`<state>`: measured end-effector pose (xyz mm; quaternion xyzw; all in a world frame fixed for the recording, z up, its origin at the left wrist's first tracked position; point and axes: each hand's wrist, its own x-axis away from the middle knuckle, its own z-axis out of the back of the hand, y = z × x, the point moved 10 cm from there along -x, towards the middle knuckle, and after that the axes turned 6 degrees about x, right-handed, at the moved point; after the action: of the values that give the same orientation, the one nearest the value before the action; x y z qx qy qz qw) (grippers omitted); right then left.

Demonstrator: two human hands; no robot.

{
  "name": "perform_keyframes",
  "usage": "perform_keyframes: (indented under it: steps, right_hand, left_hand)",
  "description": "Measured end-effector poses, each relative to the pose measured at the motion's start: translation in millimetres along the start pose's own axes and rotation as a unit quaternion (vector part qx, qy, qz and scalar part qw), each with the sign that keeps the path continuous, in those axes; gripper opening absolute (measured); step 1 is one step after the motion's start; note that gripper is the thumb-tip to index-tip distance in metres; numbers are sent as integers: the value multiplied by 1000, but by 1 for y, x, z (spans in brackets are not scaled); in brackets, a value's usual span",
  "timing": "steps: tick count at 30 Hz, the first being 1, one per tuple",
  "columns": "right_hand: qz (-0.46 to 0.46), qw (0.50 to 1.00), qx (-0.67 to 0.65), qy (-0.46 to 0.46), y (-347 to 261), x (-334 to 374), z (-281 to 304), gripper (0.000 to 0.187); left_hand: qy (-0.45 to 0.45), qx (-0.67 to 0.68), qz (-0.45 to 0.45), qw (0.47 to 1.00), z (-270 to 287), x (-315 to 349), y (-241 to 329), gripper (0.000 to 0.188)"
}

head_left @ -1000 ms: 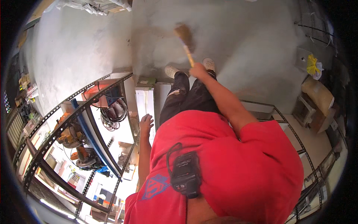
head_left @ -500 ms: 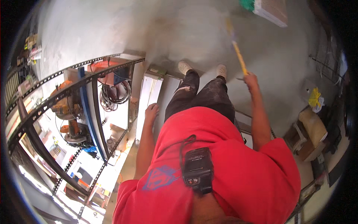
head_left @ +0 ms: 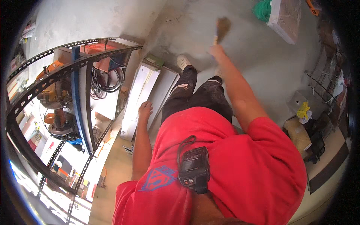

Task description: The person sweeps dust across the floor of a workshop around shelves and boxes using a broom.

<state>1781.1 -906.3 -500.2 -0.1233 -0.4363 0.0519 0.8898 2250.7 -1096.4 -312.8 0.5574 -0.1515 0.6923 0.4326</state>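
My right hand is stretched out in front of me, closed around the wooden handle of a brush whose bristles point at the grey floor ahead of my white shoes. My left hand hangs at my side with its fingers loosely apart, holding nothing, beside the long white boxes that lie on the floor. My red shirt with a small black device clipped to its front fills the lower picture.
A metal rack with orange power tools and coiled cables stands on my left. A white block with a green bag lies on the floor ahead right. Cartons, a yellow item and wire shelves line the right side.
My right arm has swung with the brush from the right toward the middle, further out ahead. My view has turned slightly; the left hand stays down by the white boxes.
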Motion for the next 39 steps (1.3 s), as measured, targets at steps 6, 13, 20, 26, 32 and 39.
perform_keyframes:
  steps: [6, 13, 20, 26, 32, 39]
  right_hand:
    - [133, 987, 90, -17, -210, 45, -26, 16]
    - [61, 991, -27, -111, -198, 42, -30, 12]
    - [53, 991, -108, -52, -1, 121, 59, 30]
    - [-200, 975, -100, 4, 177, 198, 107, 13]
    - [-318, 939, -116, -57, 241, 160, 18, 14]
    - [-207, 915, -344, -43, 27, 71, -133, 18]
  left_hand:
    - [11, 97, 22, 995, 8, 3, -38, 34]
    - [-11, 151, 32, 988, 2, -10, -64, 32]
    - [2, 42, 7, 999, 2, -15, -6, 32]
    - [-52, -3, -22, 998, -3, -51, 41, 35]
    - [-58, -5, -48, 997, 3, -56, 73, 42]
    - [-67, -37, -34, 996, -18, -45, 66, 40]
